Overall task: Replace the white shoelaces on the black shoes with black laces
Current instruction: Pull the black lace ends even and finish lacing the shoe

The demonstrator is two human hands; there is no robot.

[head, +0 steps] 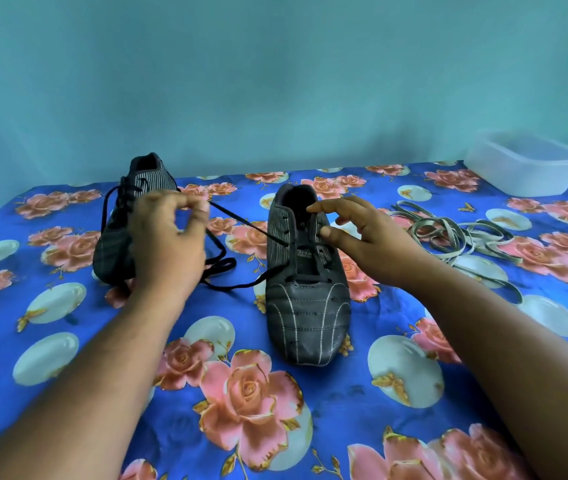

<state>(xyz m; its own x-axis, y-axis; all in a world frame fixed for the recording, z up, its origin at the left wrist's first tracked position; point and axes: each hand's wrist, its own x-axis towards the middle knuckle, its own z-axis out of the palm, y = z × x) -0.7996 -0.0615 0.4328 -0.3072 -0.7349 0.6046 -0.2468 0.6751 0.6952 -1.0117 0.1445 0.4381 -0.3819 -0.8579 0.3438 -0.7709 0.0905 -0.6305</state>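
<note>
Two black striped shoes stand on the flowered blue cloth. The right shoe (307, 306) points its toe toward me and has a black lace (241, 225) threaded through its lower eyelets. My left hand (168, 237) pinches one end of that lace, pulled taut out to the left. More of the lace lies looped on the cloth between the shoes. My right hand (365, 233) rests its fingertips on the shoe's collar and right eyelet flap. The left shoe (120, 233), laced in black, sits behind my left hand. The removed white laces (455, 237) lie in a heap to the right.
A translucent white plastic container (528, 164) stands at the back right corner. The table's blue flowered cloth (275, 410) spreads toward me in front of the shoes. A teal wall rises directly behind the table.
</note>
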